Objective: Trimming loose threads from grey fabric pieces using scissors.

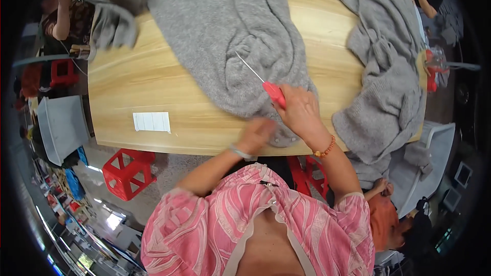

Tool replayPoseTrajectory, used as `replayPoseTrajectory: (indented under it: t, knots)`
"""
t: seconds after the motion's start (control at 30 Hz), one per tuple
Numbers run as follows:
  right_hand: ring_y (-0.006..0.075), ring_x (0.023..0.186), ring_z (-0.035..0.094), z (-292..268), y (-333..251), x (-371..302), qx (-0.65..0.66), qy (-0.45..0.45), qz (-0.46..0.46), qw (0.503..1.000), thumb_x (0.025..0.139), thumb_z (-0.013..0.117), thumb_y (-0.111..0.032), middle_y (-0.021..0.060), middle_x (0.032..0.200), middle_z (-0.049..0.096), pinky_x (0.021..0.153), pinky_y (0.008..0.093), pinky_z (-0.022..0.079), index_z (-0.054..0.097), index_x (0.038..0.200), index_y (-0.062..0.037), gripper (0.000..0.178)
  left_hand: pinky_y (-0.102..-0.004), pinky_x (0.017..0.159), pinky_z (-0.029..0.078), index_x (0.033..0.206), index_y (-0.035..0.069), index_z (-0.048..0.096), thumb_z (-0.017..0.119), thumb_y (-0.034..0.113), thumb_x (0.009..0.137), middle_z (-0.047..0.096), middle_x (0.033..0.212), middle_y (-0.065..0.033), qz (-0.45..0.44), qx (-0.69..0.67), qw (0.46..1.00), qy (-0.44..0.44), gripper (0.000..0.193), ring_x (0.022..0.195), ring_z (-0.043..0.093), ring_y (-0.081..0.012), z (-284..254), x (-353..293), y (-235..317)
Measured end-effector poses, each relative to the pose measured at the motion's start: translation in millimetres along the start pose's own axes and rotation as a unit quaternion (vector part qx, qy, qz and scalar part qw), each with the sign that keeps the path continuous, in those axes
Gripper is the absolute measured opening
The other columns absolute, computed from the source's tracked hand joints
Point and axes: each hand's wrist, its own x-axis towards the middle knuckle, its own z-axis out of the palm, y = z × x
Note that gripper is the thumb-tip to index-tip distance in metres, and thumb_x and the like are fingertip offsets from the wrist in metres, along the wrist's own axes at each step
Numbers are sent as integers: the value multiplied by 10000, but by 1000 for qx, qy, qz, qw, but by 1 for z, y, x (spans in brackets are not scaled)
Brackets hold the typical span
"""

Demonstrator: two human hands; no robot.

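Observation:
My right hand [300, 111] is closed around the red handle of a thin pointed tool [274, 93], like an awl. Its slim metal shaft slants up and left across a grey knitted garment [204, 33]. I cannot make out whether the tip touches the knit or hovers over it. The garment lies loosely bunched on the table in front of me. Beside its near edge my left hand [257, 135] is smeared by motion, so its fingers do not show clearly.
More grey knitwear [386, 71] lies heaped along the right side of the wooden table [133, 82]. White labels [151, 121] lie near its front left. At far left a person holds up grey knitwear [112, 0]. Red stools [128, 174] and white bins [62, 128] stand around; another person sits at lower right.

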Motion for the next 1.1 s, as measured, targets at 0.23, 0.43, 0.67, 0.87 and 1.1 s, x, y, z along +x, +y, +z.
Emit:
replayPoseTrajectory:
  t: [0.23, 0.43, 0.67, 0.87, 1.1]
  knots:
    - [399, 770, 577, 5, -14, 2, 9, -10, 107, 994, 787, 676, -226, 186, 785, 602, 676, 480, 452, 549, 954, -72, 260, -272, 749, 451, 1236, -78, 449, 756, 299, 764, 579, 952, -112, -201, -111, 869, 438, 678, 835, 526, -149, -221, 97, -113]
    - [412, 855, 582, -12, -7, -38, -32, -59, 160, 985, 803, 660, -219, 200, 873, 624, 718, 455, 469, 562, 1054, -99, 295, -361, 808, 487, 1247, -144, 409, 804, 253, 684, 564, 1115, -233, -233, -252, 837, 425, 795, 976, 574, -258, -285, 214, -156]
    - [182, 970, 613, -45, 49, -105, 155, 91, 276, 944, 864, 565, -36, 133, 1076, 635, 850, 291, 469, 518, 1220, 16, 362, -405, 966, 424, 1188, -32, 552, 658, 288, 778, 546, 1233, -235, 91, 50, 987, 121, 531, 1157, 515, -368, -94, 262, 85]
    - [165, 950, 610, -70, 70, -129, 179, 180, 278, 926, 865, 585, -70, 110, 1054, 637, 831, 291, 473, 534, 1185, 35, 341, -397, 740, 485, 1066, 43, 604, 640, 208, 778, 648, 904, -137, 186, 106, 909, -357, 333, 858, 616, -320, 57, 151, 93]
    - [327, 920, 629, -52, 99, -122, 57, 91, 283, 953, 837, 610, -124, 151, 1028, 650, 795, 360, 488, 536, 1229, -101, 400, -287, 670, 454, 1026, 31, 565, 740, 147, 733, 531, 940, -89, 108, 59, 986, 108, 360, 773, 527, -191, 10, 139, 59]
